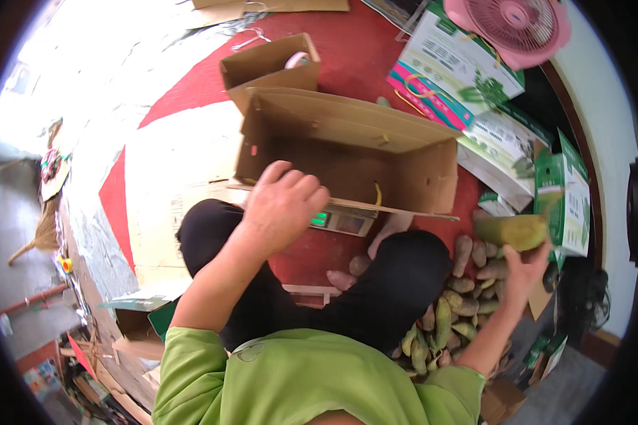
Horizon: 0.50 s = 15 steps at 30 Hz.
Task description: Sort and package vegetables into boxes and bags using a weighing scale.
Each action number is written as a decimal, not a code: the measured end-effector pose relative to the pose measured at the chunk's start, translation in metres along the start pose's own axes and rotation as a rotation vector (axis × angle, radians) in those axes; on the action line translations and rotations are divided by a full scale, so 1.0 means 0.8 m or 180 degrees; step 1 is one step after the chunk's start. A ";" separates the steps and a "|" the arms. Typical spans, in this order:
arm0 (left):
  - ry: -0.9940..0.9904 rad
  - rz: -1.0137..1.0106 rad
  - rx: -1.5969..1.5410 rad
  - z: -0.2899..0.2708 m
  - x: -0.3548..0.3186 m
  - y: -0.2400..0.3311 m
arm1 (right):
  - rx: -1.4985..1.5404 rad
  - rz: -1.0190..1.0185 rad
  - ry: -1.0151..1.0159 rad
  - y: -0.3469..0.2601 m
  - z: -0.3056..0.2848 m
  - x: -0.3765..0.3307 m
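- While one smooth, oblong green mango is being gripped by the right hand, the left hand is being held loosely curled, empty.
- Two brown cardboard boxes are being kept at twelve o'clock.

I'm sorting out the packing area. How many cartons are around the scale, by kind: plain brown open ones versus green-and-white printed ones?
Plain brown open cartons: 2, a large one and a small one
Green-and-white printed cartons: 4 that show clearly
Total: 6

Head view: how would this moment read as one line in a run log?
left hand: empty, over scale | right hand: holds green mango | pile of mangoes: by right knee | cardboard box: open, on scale
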State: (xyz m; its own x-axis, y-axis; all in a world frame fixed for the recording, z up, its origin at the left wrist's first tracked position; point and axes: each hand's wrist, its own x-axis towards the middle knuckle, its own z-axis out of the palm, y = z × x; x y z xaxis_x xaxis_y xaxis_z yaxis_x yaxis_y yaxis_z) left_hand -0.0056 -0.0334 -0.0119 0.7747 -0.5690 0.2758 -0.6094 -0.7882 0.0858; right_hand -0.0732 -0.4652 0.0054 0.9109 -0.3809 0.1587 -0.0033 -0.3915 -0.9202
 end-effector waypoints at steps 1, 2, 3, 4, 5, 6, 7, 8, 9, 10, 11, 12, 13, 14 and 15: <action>0.0073 0.0029 -0.0057 0.002 -0.001 -0.002 | 0.0161 -0.0282 -0.0186 -0.035 0.016 0.014; 0.0152 0.0057 -0.0105 0.002 -0.002 -0.003 | 0.0331 -0.0570 -0.0370 -0.070 0.035 0.024; 0.0146 0.0063 -0.0050 0.004 -0.004 -0.003 | 0.0414 -0.0608 -0.0552 -0.101 0.059 0.031; 0.0135 0.0065 0.0010 0.005 -0.007 -0.003 | 0.0498 -0.0656 -0.0647 -0.119 0.086 0.038; 0.0103 0.0062 -0.0033 0.005 -0.007 -0.003 | 0.0521 -0.0597 -0.1036 -0.137 0.112 0.044; 0.0068 0.0052 -0.0074 0.005 -0.009 -0.003 | 0.0538 -0.0541 -0.1432 -0.151 0.140 0.049; 0.0100 0.0054 -0.0056 0.006 -0.010 -0.002 | 0.0354 -0.0602 -0.1776 -0.159 0.175 0.053; 0.0121 0.0053 -0.0112 0.007 -0.011 -0.001 | 0.0133 -0.0680 -0.2097 -0.167 0.204 0.057; 0.0169 0.0052 -0.0118 0.008 -0.014 0.000 | 0.0026 -0.0837 -0.2400 -0.162 0.234 0.062; 0.0231 0.0088 -0.0152 0.009 -0.012 0.000 | -0.0116 -0.0984 -0.2662 -0.150 0.260 0.067; 0.0249 0.0059 -0.0114 0.008 -0.011 0.002 | -0.0308 -0.0925 -0.2999 -0.141 0.283 0.071; 0.0183 0.0070 -0.0181 0.007 -0.009 0.005 | -0.0521 -0.0846 -0.3304 -0.128 0.303 0.075; 0.0116 0.0098 -0.0268 0.007 -0.008 0.005 | -0.0701 -0.0788 -0.3452 -0.102 0.321 0.079; 0.0126 0.0115 -0.0291 0.006 -0.008 0.003 | -0.0890 -0.0705 -0.3604 -0.075 0.335 0.082; 0.0172 0.0072 -0.0295 0.007 -0.011 0.003 | -0.1265 -0.0806 -0.3800 -0.061 0.350 0.082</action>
State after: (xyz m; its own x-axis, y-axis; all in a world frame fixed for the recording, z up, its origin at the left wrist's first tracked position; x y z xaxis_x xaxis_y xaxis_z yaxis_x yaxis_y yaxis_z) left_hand -0.0124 -0.0315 -0.0195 0.7519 -0.5709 0.3298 -0.6416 -0.7487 0.1666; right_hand 0.1025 -0.2365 -0.0394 0.7068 0.6430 -0.2949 0.2891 -0.6430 -0.7092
